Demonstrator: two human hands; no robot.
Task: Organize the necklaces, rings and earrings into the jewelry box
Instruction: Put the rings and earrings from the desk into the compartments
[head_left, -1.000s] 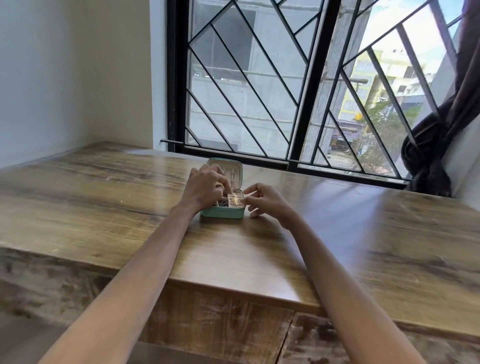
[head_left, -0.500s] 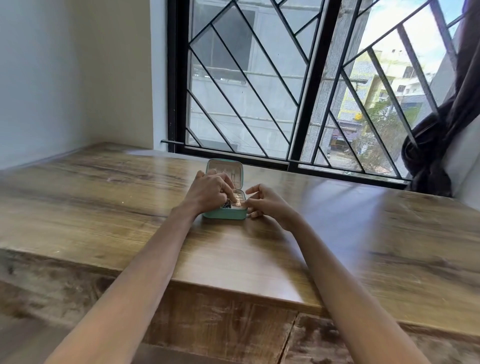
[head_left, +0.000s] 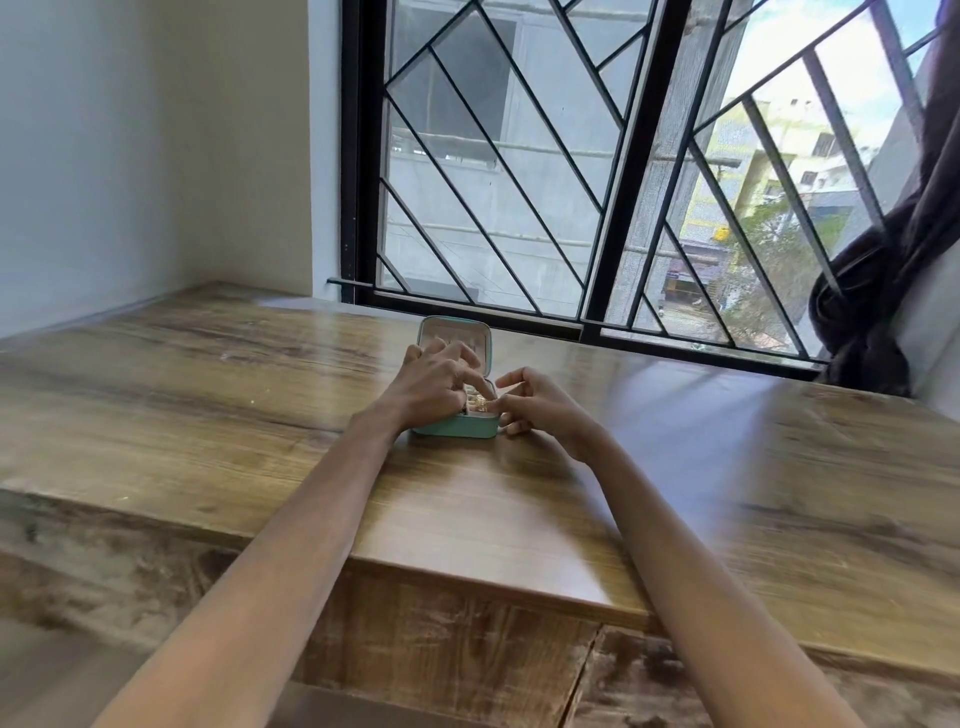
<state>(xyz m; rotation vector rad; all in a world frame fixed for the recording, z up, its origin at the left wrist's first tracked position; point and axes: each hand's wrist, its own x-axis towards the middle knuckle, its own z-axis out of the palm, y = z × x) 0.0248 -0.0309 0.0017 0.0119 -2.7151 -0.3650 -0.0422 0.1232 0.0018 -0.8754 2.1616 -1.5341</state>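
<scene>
A small teal jewelry box (head_left: 457, 427) stands open on the wooden table (head_left: 727, 467), its lid (head_left: 456, 336) upright at the back. Gold jewelry (head_left: 479, 404) shows in the box's right part. My left hand (head_left: 439, 383) covers the left of the box, its index finger pointing down onto the gold pieces. My right hand (head_left: 540, 402) sits at the box's right edge with fingers curled, fingertips at the rim beside the jewelry. Whether either hand pinches a piece is hidden by the fingers.
A barred window (head_left: 597, 166) runs along the table's far edge. A dark knotted curtain (head_left: 872, 291) hangs at the far right. A white wall (head_left: 130, 145) closes the left side. The table's front edge (head_left: 467, 577) lies below my forearms.
My left hand's index finger has shifted to the right, down onto the gold pieces. My right hand has moved closer against the box's right edge. The box stays in place.
</scene>
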